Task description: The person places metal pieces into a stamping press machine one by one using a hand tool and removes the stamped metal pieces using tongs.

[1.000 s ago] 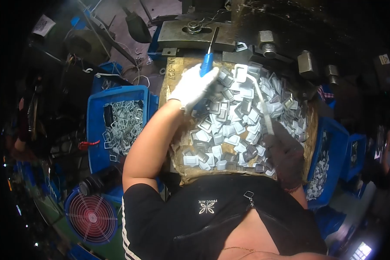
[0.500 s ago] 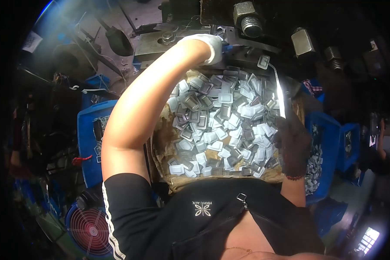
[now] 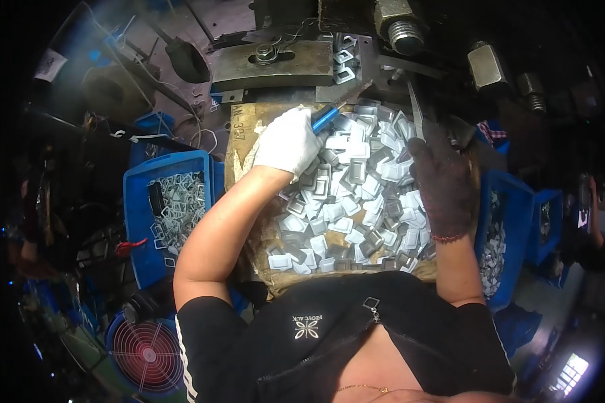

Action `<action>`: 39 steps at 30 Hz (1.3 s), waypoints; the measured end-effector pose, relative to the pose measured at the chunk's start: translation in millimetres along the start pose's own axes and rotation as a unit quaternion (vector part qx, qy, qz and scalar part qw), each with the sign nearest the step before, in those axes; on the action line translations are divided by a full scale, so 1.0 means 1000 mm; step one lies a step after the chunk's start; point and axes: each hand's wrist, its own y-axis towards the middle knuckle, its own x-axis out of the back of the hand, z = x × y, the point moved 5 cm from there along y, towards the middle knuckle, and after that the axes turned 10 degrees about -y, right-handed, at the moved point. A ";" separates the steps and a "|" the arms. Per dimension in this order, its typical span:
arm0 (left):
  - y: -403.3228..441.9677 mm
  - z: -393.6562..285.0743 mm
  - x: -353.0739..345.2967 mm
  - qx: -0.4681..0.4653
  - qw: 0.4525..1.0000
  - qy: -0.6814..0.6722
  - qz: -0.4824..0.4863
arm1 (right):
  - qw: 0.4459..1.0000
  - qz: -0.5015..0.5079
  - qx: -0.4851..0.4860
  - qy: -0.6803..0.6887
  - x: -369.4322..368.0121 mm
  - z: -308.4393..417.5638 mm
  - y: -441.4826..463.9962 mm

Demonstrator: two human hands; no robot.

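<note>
My left hand, in a white glove, is closed around the blue handle of a thin pointed tool. Its dark tip points up and right over the pile, toward the press edge. In a dark glove, my right hand grips long metal tweezers that reach forward into the shadow of the press. Whether their tip holds anything is too dark to tell. Between my hands lies a heap of small rectangular metal pieces with recessed middles, on brown cardboard.
Ahead stand a bolted steel block and large bolts. Small square frames lie on the press. A blue bin at left holds thin frames; another blue bin at right holds metal pieces. A fan stands lower left.
My left hand has drawn back from the press to the pile, and the blue-handled tool now shows. My right hand has moved forward; the piece at the tweezer tip is no longer visible.
</note>
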 end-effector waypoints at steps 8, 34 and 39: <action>-0.015 0.025 0.007 0.154 0.859 -0.489 0.011 | 0.938 0.034 -0.229 0.259 0.025 -0.006 -0.027; -0.005 0.035 0.044 0.060 0.982 -0.154 0.094 | 0.918 0.190 -0.234 0.258 0.014 0.012 -0.085; 0.026 -0.013 0.041 -0.012 0.985 0.045 0.166 | 0.912 0.154 -0.260 0.279 0.022 0.002 -0.081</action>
